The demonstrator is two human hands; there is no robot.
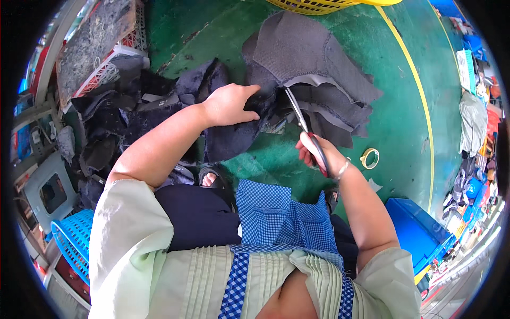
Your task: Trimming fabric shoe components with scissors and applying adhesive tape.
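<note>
Pale shirt; grey cloth beyond right hand (scissors between)

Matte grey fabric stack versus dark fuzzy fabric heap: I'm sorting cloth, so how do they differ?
The matte grey fabric stack is paler; the dark fuzzy fabric heap is nearly black. The stack's pieces overlap in layers, while the heap's lie jumbled. Silver-bladed scissors reach the stack's edge, whereas the heap spreads to its left. Both lie on the green floor.

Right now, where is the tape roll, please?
In the head view, the tape roll lies right of centre on the green floor, between the right hand and the yellow line.
</note>
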